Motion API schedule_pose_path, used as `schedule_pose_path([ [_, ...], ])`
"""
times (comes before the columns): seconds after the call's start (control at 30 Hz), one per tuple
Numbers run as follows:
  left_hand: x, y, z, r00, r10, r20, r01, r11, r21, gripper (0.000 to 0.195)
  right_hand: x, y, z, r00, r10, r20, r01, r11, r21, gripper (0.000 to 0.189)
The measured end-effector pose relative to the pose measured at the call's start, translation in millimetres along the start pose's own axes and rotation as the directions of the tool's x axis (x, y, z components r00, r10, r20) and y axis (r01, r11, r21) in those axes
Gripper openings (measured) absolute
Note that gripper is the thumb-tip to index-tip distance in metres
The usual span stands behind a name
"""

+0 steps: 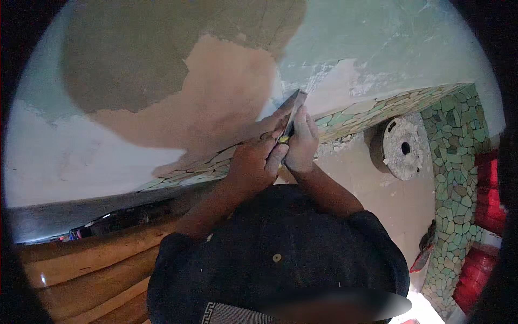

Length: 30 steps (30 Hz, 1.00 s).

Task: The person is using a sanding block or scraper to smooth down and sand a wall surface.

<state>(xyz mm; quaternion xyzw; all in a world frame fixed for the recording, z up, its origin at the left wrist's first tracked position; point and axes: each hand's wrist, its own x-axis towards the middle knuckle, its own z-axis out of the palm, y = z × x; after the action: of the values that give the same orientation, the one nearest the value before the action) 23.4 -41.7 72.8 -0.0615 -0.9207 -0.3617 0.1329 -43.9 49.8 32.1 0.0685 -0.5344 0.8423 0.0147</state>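
Note:
Both hands meet in front of my chest, close to the wall, around a flat metal scraper (295,107). The scraper has a yellow part near its handle end. My left hand (253,160) grips that lower end, thumb up against the yellow part. My right hand (303,139), pale with dust, has its fingers along the side of the blade. The blade's tip points up towards the painted wall (384,36); whether it touches the surface cannot be told. White filler patches (336,77) show in the green paint beside the tip.
A stone-pattern band (356,117) runs along the wall's foot. On the floor (380,202) at right stands a round spool-like object (406,150), its top crusted with pale material. Red objects (487,194) lie beyond another stone-pattern surface (453,162). Brown wooden furniture (101,259) is at left.

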Motion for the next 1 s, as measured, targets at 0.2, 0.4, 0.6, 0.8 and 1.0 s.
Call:
schedule_pose_path([
  [0.2, 4.7, -1.3, -0.7, 0.994, -0.059, 0.097, 0.063, 0.997, -0.034, 0.032, 2.2, -18.1, -0.2, 0.996, -0.093, -0.008, 0.091, 0.987, -0.135, 0.041],
  [0.4, 6.7, -3.1, 6.2, 0.996, 0.087, -0.03, -0.085, 0.995, 0.048, 0.032, 4.2, -12.9, -4.7, 0.996, 0.046, 0.074, -0.057, 0.986, 0.154, 0.037],
  [0.6, -1.7, -10.5, 7.6, 0.999, -0.027, 0.032, 0.029, 0.997, -0.068, 0.031, 5.7, 7.1, 6.5, 0.988, -0.151, -0.022, 0.148, 0.984, -0.1, 0.036],
  [0.8, 6.8, -18.2, 24.0, 0.991, 0.105, -0.08, -0.11, 0.992, -0.067, 0.028, 8.4, -0.3, -17.2, 0.995, -0.08, 0.051, 0.085, 0.992, -0.092, 0.035],
  [1.0, 2.1, -24.8, 23.5, 0.971, 0.163, -0.174, -0.18, 0.98, -0.085, 0.025, 6.0, 11.8, -17.9, 0.984, 0.136, 0.115, -0.152, 0.978, 0.141, 0.038],
])
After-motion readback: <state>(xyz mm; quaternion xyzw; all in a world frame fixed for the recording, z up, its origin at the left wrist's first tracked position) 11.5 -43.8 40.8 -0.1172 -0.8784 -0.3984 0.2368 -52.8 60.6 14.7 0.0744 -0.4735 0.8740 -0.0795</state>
